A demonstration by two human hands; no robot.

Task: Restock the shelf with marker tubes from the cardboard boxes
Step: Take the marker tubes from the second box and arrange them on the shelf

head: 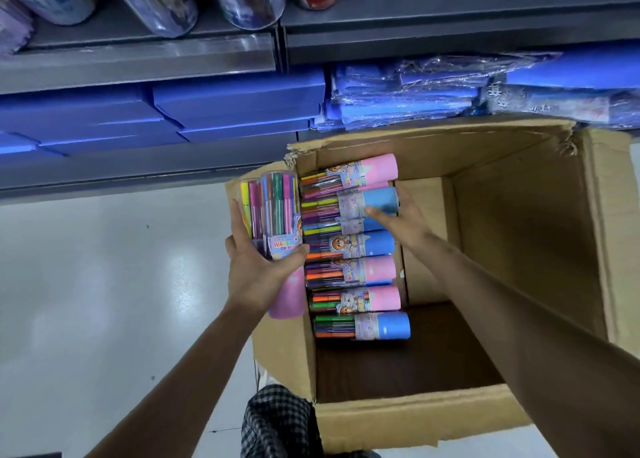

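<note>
1. In the centre of the frame, the right hand is reaching into the cardboard box, fingers spread over the blue-capped tube just under its fingertips.
2. That tube is lying crosswise, caps pointing frame-right, in a stacked row.
3. Left of the box, the left hand is gripping a pink-capped tube upright, so the right is nearer.
</note>
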